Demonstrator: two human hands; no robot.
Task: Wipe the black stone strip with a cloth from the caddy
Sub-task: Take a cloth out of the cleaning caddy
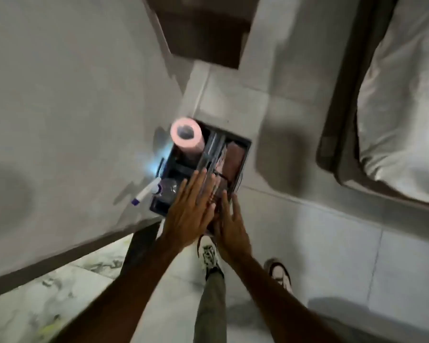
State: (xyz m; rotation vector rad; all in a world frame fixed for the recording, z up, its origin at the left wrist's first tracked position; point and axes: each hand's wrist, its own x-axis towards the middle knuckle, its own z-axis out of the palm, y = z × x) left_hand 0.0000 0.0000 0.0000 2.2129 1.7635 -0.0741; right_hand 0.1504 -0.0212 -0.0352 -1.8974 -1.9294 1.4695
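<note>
Caddy (244, 154) on floor (332, 268) by wall (72, 95); paper roll (186, 134) in far-left section, cloth (234, 157) right section, bed (401, 95) to right.

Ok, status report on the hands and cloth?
Both hands open over caddy. Cloth not gripped. Pink roll clear.

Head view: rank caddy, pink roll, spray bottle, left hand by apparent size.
1. caddy
2. left hand, though it is nearer the camera, so it looks enlarged
3. pink roll and spray bottle: too alike to rank; bottle partly hidden.
</note>
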